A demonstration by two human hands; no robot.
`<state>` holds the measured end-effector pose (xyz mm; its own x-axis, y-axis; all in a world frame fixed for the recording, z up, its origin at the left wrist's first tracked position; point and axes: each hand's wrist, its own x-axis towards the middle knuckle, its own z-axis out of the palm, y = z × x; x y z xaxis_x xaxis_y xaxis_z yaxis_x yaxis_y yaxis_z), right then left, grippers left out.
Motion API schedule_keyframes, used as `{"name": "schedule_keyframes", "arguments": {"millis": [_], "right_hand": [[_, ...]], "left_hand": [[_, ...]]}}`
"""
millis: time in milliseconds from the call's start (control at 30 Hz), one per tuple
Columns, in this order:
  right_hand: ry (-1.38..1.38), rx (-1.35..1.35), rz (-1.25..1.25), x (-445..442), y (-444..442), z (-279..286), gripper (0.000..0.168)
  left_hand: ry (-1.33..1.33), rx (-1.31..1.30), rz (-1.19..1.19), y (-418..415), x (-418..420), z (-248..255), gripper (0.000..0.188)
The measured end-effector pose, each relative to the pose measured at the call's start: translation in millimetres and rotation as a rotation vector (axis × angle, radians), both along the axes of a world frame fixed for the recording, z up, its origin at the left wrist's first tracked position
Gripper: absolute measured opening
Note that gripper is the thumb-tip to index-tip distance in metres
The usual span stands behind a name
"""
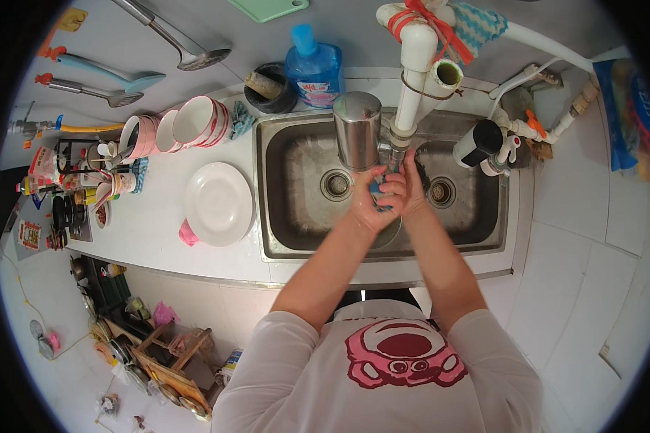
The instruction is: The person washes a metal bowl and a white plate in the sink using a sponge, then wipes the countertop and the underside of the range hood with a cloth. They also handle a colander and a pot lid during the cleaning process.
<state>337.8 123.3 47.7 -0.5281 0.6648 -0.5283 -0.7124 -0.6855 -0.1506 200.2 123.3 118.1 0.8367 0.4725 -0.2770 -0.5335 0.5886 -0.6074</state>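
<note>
Over the middle of the double stainless-steel sink (298,162), both hands meet around a wet, bunched blue-and-white dishcloth (382,208). My left hand (367,203) grips it from the left. Fingers of my right hand (410,189) close over it from the other side. Only small patches of the cloth show between the fingers. Right above the hands is the faucet (397,154), with a metal cylinder (357,127), perhaps a water filter, attached to its left. Below the wrists, a round rim (392,238) shows in part; what it belongs to is hidden.
A white plate (219,204) lies on the counter left of the sink. Stacked bowls (195,122), a mortar with pestle (271,86) and a blue detergent bottle (314,67) line the wall. White pipes (408,97) rise behind the sink; a black-and-white container (478,143) stands right.
</note>
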Motion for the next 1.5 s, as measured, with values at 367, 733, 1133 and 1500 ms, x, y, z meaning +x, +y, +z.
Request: {"name": "schedule_keyframes", "arguments": {"millis": [367,733,1133,1500], "right_hand": [[0.279,0.157,-0.042,-33.9,15.6,53.0,0.02],[-0.684,0.331,0.228,-48.7,24.0,60.3,0.019],[-1.508,0.343,0.027,-34.3,-27.2,18.1,0.035],[-2.459,1.191,-0.095,231.9,60.4,177.3,0.021]], "left_hand": [[0.031,0.023,-0.078,-26.0,-16.4,24.0,0.01],[0.911,0.543,-0.714,-18.4,-20.8,0.5,0.014],[2.111,1.455,-0.756,-60.5,4.9,-36.2,0.037],[1.711,0.681,-0.456,-82.2,-55.0,-53.6,0.015]]}}
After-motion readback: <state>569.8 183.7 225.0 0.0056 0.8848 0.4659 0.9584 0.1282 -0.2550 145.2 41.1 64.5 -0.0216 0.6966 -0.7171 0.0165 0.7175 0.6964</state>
